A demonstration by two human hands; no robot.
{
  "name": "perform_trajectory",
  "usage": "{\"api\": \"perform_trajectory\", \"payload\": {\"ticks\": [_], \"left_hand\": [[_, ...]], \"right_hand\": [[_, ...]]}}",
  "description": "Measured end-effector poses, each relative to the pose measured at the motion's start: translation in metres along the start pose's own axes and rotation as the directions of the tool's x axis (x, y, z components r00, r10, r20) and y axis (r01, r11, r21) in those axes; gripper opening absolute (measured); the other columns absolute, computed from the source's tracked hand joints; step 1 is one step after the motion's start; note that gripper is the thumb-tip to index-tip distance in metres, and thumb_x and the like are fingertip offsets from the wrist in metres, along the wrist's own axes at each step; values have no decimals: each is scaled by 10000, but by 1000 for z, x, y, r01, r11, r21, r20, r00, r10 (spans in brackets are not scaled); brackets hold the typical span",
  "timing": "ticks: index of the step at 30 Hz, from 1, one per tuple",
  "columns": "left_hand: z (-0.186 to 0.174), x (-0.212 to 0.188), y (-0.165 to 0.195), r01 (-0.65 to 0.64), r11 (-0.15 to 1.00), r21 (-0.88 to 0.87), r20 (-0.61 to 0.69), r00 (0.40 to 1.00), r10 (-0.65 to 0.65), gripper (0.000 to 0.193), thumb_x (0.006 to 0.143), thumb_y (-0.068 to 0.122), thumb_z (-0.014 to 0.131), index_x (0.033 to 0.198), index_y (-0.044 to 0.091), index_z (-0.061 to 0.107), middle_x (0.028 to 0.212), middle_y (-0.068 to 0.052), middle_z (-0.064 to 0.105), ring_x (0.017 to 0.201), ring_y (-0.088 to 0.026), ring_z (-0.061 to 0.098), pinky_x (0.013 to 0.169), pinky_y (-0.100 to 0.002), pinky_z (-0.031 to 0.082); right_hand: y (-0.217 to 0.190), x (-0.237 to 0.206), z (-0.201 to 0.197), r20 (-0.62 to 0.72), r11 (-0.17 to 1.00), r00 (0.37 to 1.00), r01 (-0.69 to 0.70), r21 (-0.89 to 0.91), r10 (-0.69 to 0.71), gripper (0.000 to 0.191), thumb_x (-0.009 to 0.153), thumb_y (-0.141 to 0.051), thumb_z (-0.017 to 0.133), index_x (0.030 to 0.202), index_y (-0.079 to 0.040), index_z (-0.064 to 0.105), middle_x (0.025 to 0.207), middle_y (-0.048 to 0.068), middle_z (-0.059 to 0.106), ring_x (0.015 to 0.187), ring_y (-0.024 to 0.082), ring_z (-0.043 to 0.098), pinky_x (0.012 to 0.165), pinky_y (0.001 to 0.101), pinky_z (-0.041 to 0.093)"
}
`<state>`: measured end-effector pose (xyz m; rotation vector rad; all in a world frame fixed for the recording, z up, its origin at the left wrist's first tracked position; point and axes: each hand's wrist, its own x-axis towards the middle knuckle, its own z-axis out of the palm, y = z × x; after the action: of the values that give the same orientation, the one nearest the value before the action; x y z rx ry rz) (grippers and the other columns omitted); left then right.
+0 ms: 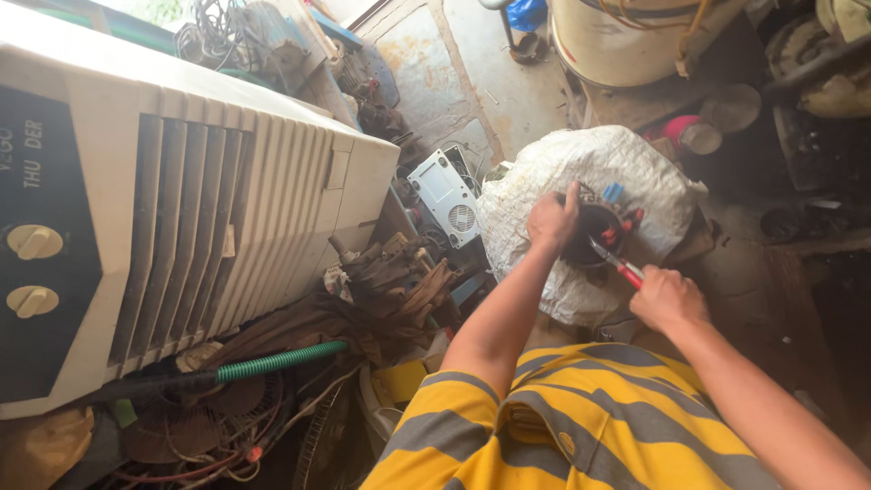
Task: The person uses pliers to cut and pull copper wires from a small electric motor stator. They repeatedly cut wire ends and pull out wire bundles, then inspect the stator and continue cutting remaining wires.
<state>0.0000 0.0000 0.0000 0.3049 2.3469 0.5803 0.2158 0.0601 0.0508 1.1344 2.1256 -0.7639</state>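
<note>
A dark round motor [595,234] with red and blue wire ends rests on a white woven sack [581,172]. My left hand [551,220] grips the motor's left edge and steadies it. My right hand [667,298] is closed on the red handles of a pair of pliers [613,260], whose metal jaws reach into the motor's lower right side among the wires. Both forearms stretch forward from my yellow and grey striped shirt.
A large white air cooler [154,209] lies at the left. Brown scrap, a green ribbed hose [277,361] and fan grilles pile below it. A small white vented box [446,195] sits beside the sack. A pale drum [626,41] stands at the top.
</note>
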Motion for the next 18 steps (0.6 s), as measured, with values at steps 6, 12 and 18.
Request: {"api": "perform_trajectory", "payload": {"ticks": [6,12,18], "left_hand": [[4,20,-6,34,999,-5,-76,997,-35,542,920,512,482,1061,72,765,1047,-262,728,1047,-441,681,963,-494,498],[34,20,-15,7,1000,-21,-102,995,-9,491,943,450,471,1024,56,755,980,-256,736,978,-450,691,912,-506,521],[44,12,-20,31,998,-45,-107,994,-36,363,891,382,512,971,145,776,957,-183,754,937,-408,701,866,-494,530]], "right_hand": [[-3,24,-20,67,988,990,114,105,-122,300,811,-180,604,1072,-169,752,1045,230,733,1050,431,687,954,513,544],[30,35,-22,107,962,969,200,185,-222,332,775,-157,615,1065,-174,774,954,223,728,959,435,690,890,507,556],[43,33,-16,124,955,959,228,189,-254,363,756,-137,642,1100,-156,756,901,205,730,891,408,706,843,484,570]]}}
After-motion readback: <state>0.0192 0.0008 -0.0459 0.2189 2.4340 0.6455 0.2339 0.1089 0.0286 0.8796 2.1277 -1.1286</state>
